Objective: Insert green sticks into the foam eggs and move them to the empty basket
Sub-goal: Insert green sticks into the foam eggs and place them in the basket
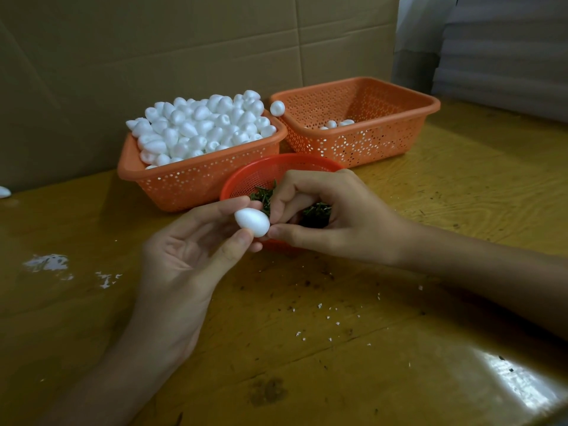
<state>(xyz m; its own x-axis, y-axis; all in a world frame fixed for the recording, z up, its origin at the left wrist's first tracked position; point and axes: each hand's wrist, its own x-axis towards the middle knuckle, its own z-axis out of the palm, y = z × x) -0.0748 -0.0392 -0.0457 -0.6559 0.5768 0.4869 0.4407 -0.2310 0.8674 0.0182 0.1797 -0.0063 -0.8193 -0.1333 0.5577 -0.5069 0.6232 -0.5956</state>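
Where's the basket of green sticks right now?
In the head view, the round red basket sits mid-table, in front of the full egg basket and the nearly empty basket, partly hidden by the right hand.

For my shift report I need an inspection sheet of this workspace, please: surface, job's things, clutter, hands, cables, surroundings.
Surface: wooden table, glossy, scuffed.
Job's things: left basket heaped with eggs; right basket holds few; one loose egg at its left corner; red bowl of green sticks.
Clutter: white crumbs; one stray egg at the left edge.
Hands: left hand holds an egg; right hand pinches at its tip, stick not visible.
Cables: nothing seen.
Surroundings: cardboard wall behind.
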